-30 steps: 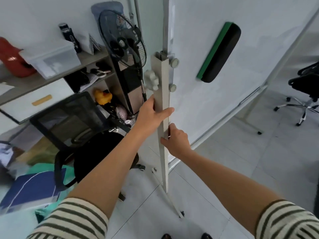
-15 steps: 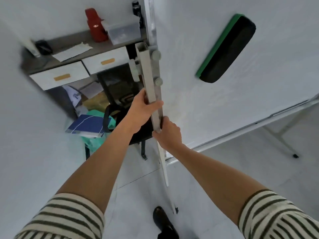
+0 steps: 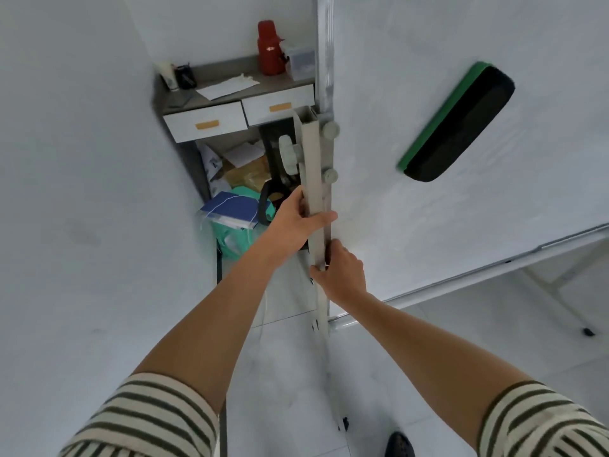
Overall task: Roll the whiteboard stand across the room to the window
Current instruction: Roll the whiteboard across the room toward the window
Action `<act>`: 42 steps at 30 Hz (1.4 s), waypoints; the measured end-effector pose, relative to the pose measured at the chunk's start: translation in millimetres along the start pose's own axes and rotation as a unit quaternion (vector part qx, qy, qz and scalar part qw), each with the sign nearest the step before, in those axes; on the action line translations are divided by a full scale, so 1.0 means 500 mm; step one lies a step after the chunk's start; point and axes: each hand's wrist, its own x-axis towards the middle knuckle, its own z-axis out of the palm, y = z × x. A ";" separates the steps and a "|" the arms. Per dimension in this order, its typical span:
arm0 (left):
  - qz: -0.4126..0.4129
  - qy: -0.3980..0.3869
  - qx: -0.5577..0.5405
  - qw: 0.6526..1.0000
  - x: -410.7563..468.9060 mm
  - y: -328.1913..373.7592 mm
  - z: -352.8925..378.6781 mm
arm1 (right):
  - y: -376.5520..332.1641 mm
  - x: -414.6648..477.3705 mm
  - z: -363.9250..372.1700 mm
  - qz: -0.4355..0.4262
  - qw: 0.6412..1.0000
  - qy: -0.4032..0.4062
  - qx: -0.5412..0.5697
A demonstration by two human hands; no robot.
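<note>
The whiteboard stand fills the right half of the view; its white board [image 3: 428, 94] carries a green-and-black eraser [image 3: 458, 123]. The grey upright post [image 3: 311, 159] of the stand runs down the middle, with round knobs on both sides. My left hand [image 3: 295, 222] is wrapped around the post below the knobs. My right hand [image 3: 339, 268] grips the same post just beneath the left one. A caster [image 3: 344, 423] of the stand's foot shows on the floor tiles near my shoe.
A white wall [image 3: 82, 192] stands close on the left. Behind the post is a desk [image 3: 230, 90] with two drawers, a red flask [image 3: 269, 49], papers and a clear box. Bags and a blue folder [image 3: 230, 209] lie under it. Another stand leg's caster [image 3: 588, 331] is at right.
The stand and I have moved closer to the left wall; the fan and black chair have left the view and the desk now sits straight behind the post. Both hands keep their grip.
</note>
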 end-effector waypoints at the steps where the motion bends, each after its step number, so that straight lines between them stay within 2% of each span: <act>1: 0.000 -0.002 0.001 1.000 -0.026 -0.005 -0.013 | -0.011 -0.025 0.011 0.000 1.000 -0.001 0.000; 11: -0.001 0.015 -0.002 1.000 -0.290 -0.055 -0.117 | -0.107 -0.268 0.100 -0.011 0.999 -0.030 0.003; 26: -0.055 0.173 0.008 0.983 -0.697 -0.078 -0.095 | -0.141 -0.637 0.156 -0.081 0.994 -0.078 0.007; 34: -0.066 0.190 0.012 0.979 -0.945 -0.075 -0.045 | -0.120 -0.874 0.138 -0.120 0.988 -0.094 0.010; 42: -0.053 0.168 0.020 0.984 -1.204 -0.060 0.029 | -0.087 -1.120 0.096 -0.118 0.987 -0.108 0.011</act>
